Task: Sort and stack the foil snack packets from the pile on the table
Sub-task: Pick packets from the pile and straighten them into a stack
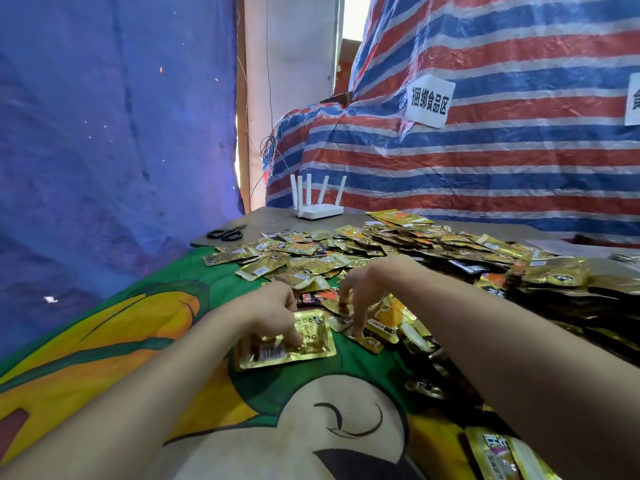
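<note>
Two hands in view, both low over the near edge of the pile [398, 244] of foil snack packets, which spreads across the far and right parts of the table.

Left hand [273, 313]: your fingers are bent downward, tips resting on the top face of a gold packet [311, 344]. That packet lies flat on the green cartoon cloth [156, 313], barcode panel up, apart from the main heap and just left of it. At least one more gold edge shows beneath it. The packet sits under and in front of your fingertips. Your thumb is hidden, so I cannot tell whether you pinch the packet or only press it.

Right hand [356, 292]: your fingers are spread and pointing down, not curled round anything. One fingertip touches an orange-and-gold packet [384, 323] at the pile's near fringe; the shorter fingers hang over small dark and gold packets just behind it. Nothing is lifted.

One loose packet [498, 455] lies at the bottom right, near your right forearm.

Far side of the table: black scissors [227, 233] at the left corner, a white router [318, 211] with its aerials upright behind the pile. A blue tarp [104, 133] hangs at left; a red, white and blue striped tarp [502, 161] at right carries a paper label [429, 100].
</note>
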A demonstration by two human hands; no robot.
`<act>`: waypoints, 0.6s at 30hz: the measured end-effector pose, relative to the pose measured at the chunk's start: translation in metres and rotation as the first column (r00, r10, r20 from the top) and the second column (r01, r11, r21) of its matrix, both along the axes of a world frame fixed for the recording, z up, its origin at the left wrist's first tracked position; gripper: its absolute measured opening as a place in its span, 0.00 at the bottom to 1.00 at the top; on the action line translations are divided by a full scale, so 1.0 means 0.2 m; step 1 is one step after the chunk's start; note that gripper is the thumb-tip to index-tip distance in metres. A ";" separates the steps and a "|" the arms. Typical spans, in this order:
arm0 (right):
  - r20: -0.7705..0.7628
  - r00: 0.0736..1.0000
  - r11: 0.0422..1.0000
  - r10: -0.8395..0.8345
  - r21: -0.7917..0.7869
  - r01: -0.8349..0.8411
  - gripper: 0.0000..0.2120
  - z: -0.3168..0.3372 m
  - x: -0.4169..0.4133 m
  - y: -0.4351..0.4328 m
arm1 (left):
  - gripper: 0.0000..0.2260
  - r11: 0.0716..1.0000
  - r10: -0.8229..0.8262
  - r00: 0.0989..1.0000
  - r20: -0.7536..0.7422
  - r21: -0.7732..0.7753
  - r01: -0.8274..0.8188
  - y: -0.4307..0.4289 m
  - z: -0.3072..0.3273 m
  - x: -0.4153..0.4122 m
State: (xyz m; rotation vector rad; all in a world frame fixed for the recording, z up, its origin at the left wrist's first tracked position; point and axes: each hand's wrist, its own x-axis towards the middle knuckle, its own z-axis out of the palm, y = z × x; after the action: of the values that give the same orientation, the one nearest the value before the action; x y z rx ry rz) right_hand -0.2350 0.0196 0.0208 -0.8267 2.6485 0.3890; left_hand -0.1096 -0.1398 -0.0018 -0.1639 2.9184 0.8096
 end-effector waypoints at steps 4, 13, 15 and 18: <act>-0.021 1.000 0.989 0.021 -0.143 -0.024 0.27 0.00 0.02 0.07 | 0.19 0.985 0.110 0.991 -0.073 0.142 -0.099 -0.04 -0.04 0.02; 0.117 0.993 0.994 -0.034 -0.100 0.046 0.44 0.00 0.10 0.16 | 0.15 0.941 0.235 0.965 -0.113 0.273 -0.198 -0.07 -0.06 0.04; 0.067 0.998 0.995 0.001 -0.100 0.006 0.42 0.00 0.11 0.16 | 0.14 0.937 0.237 0.966 -0.102 0.286 -0.200 -0.08 -0.07 0.05; 0.021 0.998 0.992 0.061 -0.113 -0.058 0.36 0.01 0.12 0.13 | 0.14 0.929 0.249 0.964 -0.097 0.304 -0.210 -0.08 -0.08 0.05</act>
State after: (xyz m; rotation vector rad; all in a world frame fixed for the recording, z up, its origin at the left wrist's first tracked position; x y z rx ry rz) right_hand -0.2112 0.0447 0.0236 -0.9408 2.6482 0.2444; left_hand -0.1000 -0.1564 -0.0182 -0.4483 2.8905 1.3249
